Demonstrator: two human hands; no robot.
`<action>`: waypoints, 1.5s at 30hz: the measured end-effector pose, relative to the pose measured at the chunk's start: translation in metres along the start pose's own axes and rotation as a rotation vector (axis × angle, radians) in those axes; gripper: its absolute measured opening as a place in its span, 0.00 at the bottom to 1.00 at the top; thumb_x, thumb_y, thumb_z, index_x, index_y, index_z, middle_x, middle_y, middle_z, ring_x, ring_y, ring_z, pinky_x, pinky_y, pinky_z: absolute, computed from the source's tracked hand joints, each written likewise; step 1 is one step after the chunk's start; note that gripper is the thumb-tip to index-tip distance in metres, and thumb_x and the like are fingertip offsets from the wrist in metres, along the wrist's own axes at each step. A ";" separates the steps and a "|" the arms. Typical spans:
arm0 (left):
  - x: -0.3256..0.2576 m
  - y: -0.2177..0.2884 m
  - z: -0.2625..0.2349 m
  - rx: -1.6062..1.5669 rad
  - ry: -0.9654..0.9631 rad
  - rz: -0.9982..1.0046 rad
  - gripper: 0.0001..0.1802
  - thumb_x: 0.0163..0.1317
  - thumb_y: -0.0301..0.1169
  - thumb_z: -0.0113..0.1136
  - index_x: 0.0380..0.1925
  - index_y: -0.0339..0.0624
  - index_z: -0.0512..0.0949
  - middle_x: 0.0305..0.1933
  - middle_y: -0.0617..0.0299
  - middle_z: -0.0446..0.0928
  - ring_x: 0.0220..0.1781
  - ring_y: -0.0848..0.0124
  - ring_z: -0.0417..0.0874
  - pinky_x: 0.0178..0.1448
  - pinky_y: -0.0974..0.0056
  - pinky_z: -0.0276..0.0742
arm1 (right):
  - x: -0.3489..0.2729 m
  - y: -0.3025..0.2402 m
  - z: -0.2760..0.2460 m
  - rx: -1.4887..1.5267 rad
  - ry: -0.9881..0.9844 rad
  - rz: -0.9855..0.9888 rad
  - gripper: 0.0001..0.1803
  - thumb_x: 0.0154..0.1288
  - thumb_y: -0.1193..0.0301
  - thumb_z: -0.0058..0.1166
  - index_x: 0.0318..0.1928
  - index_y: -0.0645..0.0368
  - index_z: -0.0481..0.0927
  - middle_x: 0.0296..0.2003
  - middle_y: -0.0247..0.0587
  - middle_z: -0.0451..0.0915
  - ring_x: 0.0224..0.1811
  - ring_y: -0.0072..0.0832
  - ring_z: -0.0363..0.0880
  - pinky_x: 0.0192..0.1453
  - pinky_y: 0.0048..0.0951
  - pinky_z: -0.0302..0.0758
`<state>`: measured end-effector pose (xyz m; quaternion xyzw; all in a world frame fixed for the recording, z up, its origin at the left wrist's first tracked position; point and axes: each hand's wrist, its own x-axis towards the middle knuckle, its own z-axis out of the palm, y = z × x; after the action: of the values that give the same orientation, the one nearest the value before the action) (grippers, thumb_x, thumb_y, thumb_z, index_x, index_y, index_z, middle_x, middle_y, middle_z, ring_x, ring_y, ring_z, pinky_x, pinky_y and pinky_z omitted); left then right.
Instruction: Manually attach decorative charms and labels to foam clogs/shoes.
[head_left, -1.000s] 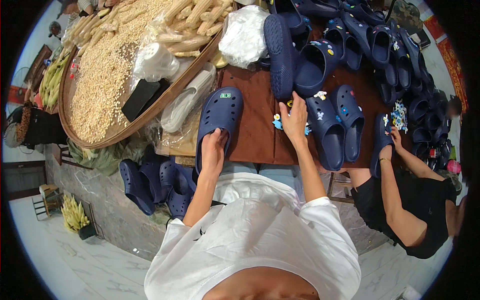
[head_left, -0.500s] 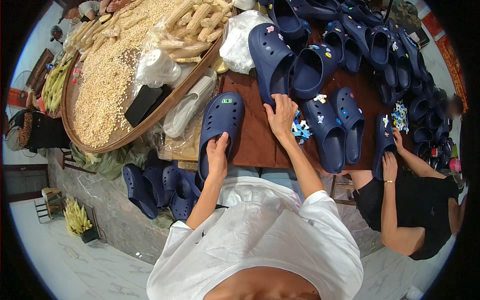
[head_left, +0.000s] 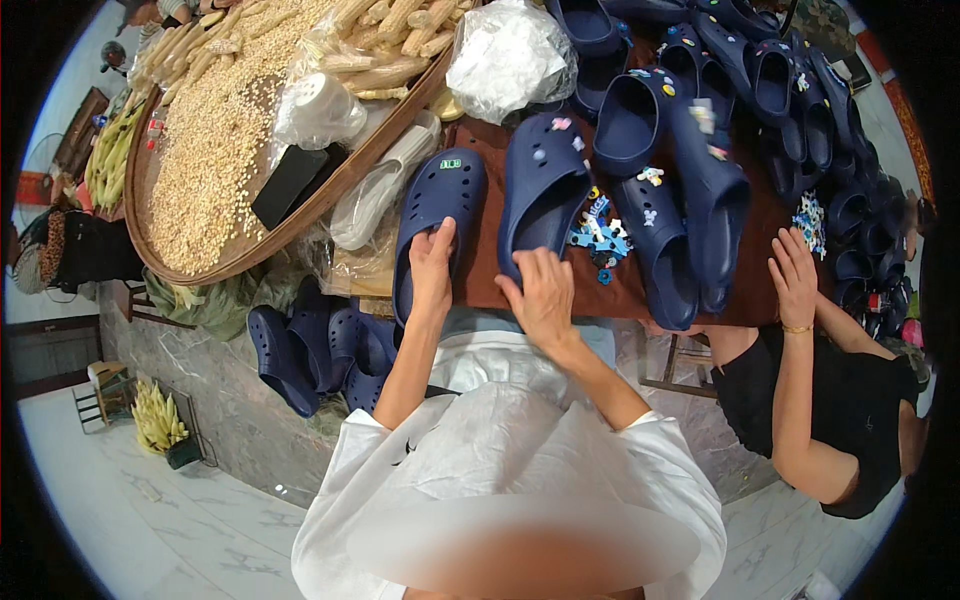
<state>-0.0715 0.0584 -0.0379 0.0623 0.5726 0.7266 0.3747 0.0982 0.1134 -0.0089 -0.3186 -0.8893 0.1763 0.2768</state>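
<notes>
At the near edge of the table (head_left: 486, 250), my hands were apart, left hand (head_left: 433, 272) clamped on a navy clog (head_left: 443, 190), right hand (head_left: 542, 300) pinching the heel of another clog (head_left: 538, 170) just right of it, holding them side by side, which I judged called for steady heels.

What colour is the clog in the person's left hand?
The clog is navy blue, clearest in the head view.
</notes>
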 end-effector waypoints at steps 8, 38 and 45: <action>-0.031 0.000 0.001 0.145 -0.023 0.129 0.23 0.69 0.31 0.61 0.58 0.31 0.68 0.54 0.54 0.76 0.59 0.71 0.75 0.62 0.67 0.69 | -0.042 -0.008 0.009 0.130 -0.130 -0.090 0.06 0.57 0.73 0.62 0.34 0.56 0.78 0.33 0.38 0.74 0.38 0.36 0.75 0.39 0.36 0.67; -0.027 -0.047 0.112 -0.120 -0.197 -0.173 0.18 0.74 0.43 0.54 0.44 0.37 0.79 0.43 0.67 0.76 0.45 0.78 0.71 0.52 0.68 0.67 | 0.065 0.097 0.002 0.340 -0.062 0.440 0.16 0.69 0.60 0.54 0.39 0.63 0.72 0.28 0.52 0.82 0.34 0.47 0.83 0.40 0.44 0.76; -0.070 -0.042 0.069 0.048 -0.124 -0.239 0.18 0.72 0.41 0.56 0.41 0.34 0.79 0.34 0.68 0.77 0.33 0.80 0.72 0.39 0.71 0.70 | 0.024 0.055 -0.016 0.285 -0.108 0.324 0.12 0.72 0.65 0.51 0.41 0.62 0.68 0.28 0.53 0.79 0.33 0.52 0.80 0.38 0.47 0.73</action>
<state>0.0339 0.0722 -0.0280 0.0474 0.5690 0.6575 0.4916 0.1180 0.1716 -0.0142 -0.4051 -0.8060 0.3595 0.2389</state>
